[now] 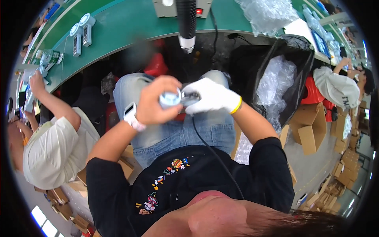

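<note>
Above my lap, both hands are closed around a small device with a light-blue round head point(169, 99) and a dark, shiny body. My left hand point(156, 103), bare and with a white watch at the wrist, wraps round the round head. My right hand point(213, 96), in a white glove with a yellow cuff, grips the dark body at the other end. My fingers cover much of the device, and motion blurs it slightly. Similar light-blue devices point(87, 33) with grey rectangular bodies lie on the green table point(118, 25) at the far left.
A black hose with a metal tip point(187, 43) hangs in front of my hands. Clear plastic bags point(276, 79) fill a black bin liner point(246, 65) to the right; more plastic point(268, 15) lies on the table. Cardboard boxes point(310, 128) stand beyond. Co-workers sit on both sides.
</note>
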Available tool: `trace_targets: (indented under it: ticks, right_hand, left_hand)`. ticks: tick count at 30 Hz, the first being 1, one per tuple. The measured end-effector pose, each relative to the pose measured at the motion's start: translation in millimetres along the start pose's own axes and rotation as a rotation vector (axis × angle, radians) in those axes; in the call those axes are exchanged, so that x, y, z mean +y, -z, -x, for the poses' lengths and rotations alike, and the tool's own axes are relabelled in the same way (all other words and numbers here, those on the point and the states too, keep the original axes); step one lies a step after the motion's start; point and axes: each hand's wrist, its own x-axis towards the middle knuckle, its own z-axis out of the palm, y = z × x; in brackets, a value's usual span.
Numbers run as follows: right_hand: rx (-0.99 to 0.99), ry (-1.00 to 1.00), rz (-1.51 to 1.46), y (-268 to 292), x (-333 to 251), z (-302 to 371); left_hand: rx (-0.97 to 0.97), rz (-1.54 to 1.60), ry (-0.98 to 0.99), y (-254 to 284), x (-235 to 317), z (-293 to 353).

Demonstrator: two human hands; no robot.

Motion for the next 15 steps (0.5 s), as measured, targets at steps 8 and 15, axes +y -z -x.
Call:
trace_targets:
  ticks: [8,15]
  right_hand:
    - [0.314,-0.017,0.406,-40.8,10.6,24.8]
    - [0.349,-0.002,0.038,-8.2,-13.4,16.9]
  left_hand:
    - [0.095,0.026,-0.159,-62.1,-23.7,36.4]
    - [0.057,0.126,0.049,-19.5,-39.0,4.5]
